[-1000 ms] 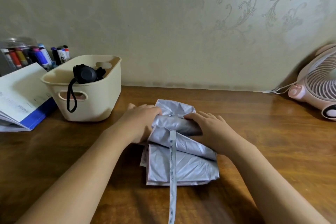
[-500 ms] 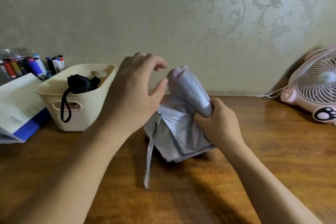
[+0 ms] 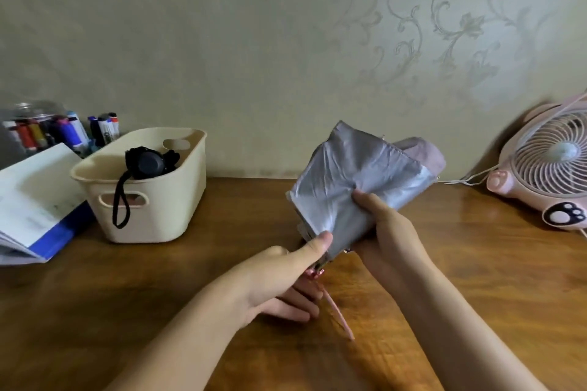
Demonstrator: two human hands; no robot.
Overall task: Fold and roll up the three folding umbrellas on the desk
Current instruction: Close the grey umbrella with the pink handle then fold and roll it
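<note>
Above the brown wooden desk (image 3: pixel 460 279), between the cream plastic basket (image 3: pixel 178 200) and the pink table fan (image 3: pixel 552 162), the person is holding the silver-grey fabric folding umbrella (image 3: pixel 349 168) clear of the surface, its far end tilting up toward the wall. The right hand (image 3: pixel 384 232) is clasping the bundled middle, fingers curling round it and thumb pressing the near face. The left hand (image 3: pixel 279 276) is pinching the lower corner of the canopy under its thumb, with the other fingers curling beneath. A thin pink strap (image 3: pixel 338 314) is dangling from the lower end toward the desk. Judgement: the canopy is looking light, limp and slick, so loose pleats are likely to slide and spring open. The firm shaft inside the bundle is probably the best place to grip, while the free hand is smoothing and winding the cloth before catching the strap. A black object with a cord loop (image 3: pixel 147 162) is sitting in the basket; what it is cannot be told.
</note>
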